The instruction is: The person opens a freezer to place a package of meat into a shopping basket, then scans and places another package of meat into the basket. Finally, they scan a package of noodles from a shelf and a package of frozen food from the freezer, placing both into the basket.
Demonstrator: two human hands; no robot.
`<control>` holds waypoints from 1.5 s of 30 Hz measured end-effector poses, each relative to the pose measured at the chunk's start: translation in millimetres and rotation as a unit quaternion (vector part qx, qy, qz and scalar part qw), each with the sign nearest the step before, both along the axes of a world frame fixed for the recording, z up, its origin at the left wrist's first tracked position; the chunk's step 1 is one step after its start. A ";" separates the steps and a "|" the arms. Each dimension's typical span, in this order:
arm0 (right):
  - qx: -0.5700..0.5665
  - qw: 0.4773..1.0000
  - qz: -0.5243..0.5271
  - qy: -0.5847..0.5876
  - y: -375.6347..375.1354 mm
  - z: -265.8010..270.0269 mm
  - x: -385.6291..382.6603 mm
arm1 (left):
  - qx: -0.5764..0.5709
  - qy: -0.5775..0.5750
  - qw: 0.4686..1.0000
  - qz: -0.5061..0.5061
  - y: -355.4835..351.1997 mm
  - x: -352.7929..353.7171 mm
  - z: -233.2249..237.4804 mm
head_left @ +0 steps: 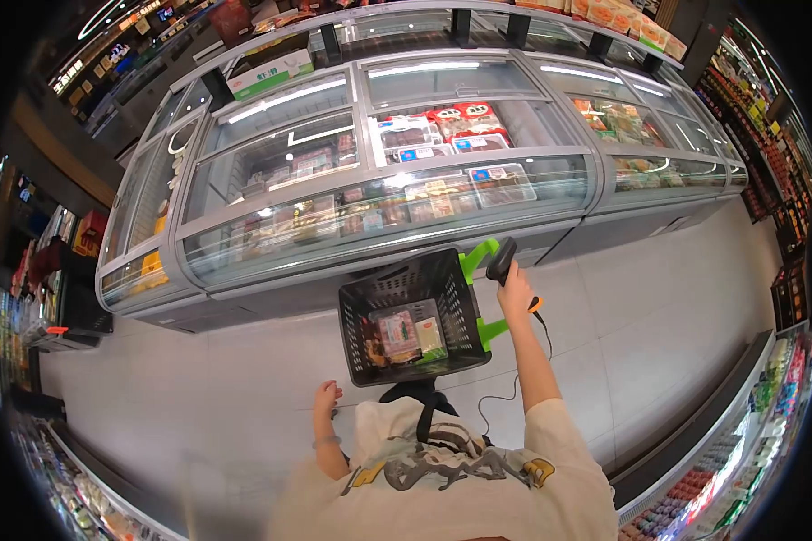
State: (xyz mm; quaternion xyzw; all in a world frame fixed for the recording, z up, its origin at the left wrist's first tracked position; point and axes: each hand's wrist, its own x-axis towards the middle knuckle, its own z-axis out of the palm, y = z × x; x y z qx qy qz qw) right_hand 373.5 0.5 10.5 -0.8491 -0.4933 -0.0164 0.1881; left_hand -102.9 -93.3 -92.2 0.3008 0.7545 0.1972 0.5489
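Observation:
A black shopping basket [356,311] with green handle arms stands before my body, beside the freezer. Several packages [399,335] and a pale pack with green [430,341] lie inside it. My right hand [515,293] is wrapped round the black handle [502,260] at the basket's right. A black and orange piece [537,305] with a cable is at that hand; the cable runs toward my waist. My left hand [327,394] hangs low at the basket's left, fingers loosely curled and slightly apart, holding nothing visible and not touching the basket.
A long glass-topped freezer [383,221] spans the front, with packaged trays [501,185] and red bags [465,122] inside. A white and green box [271,74] sits on its upper ledge. Stocked shelves [762,135] stand far right; another display case [695,437] is at lower right.

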 end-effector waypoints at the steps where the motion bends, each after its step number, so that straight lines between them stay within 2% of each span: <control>1: -0.006 1.000 0.002 -0.003 3.6 -1.4 0.4 | -0.001 -0.002 1.000 0.002 1.3 0.2 -1.9; 7: -0.005 1.000 -0.004 -0.004 10.9 -4.6 10.4 | 0.017 -0.015 1.000 0.003 32.1 13.6 -11.0; 12: -0.009 0.999 -0.027 0.035 9.2 -1.7 24.1 | 0.014 -0.008 0.999 -0.043 89.4 36.0 -7.9; 19: -0.014 0.999 -0.048 0.004 3.5 -0.9 70.0 | 0.049 -0.029 0.993 -0.100 151.0 94.6 -13.7; 26: -0.028 0.999 -0.036 0.014 -0.3 -1.3 146.9 | 0.038 -0.049 0.995 -0.082 121.3 161.7 -39.1; 32: -0.007 1.000 -0.021 0.002 -9.8 -10.5 231.5 | -0.049 -0.054 0.996 -0.053 79.0 242.6 -53.0; 35: -0.015 1.000 -0.018 0.014 -15.6 -7.1 265.6 | -0.089 -0.102 0.991 -0.024 76.6 287.2 -63.4; 38: 0.003 1.000 0.011 0.026 -19.6 -11.1 298.3 | -0.135 -0.175 0.975 0.011 88.3 323.3 -107.3; 40: -0.026 0.999 0.004 0.047 -22.0 -12.1 311.9 | -0.157 -0.190 0.969 0.024 104.0 353.7 -133.8; 42: 0.037 0.995 0.043 0.080 -23.4 -17.5 322.1 | -0.156 -0.265 0.947 0.097 114.5 381.1 -197.7; 43: 0.063 0.993 0.055 0.080 -26.2 -36.3 326.5 | -0.156 -0.293 0.924 0.190 126.6 406.2 -234.6; 44: 0.071 0.992 0.062 0.085 -28.1 -33.5 327.7 | -0.172 -0.312 0.890 0.283 127.1 420.7 -253.8; 45: 0.086 0.992 0.057 0.074 -25.1 -31.5 326.5 | -0.107 -0.633 0.743 0.192 111.2 408.7 -348.9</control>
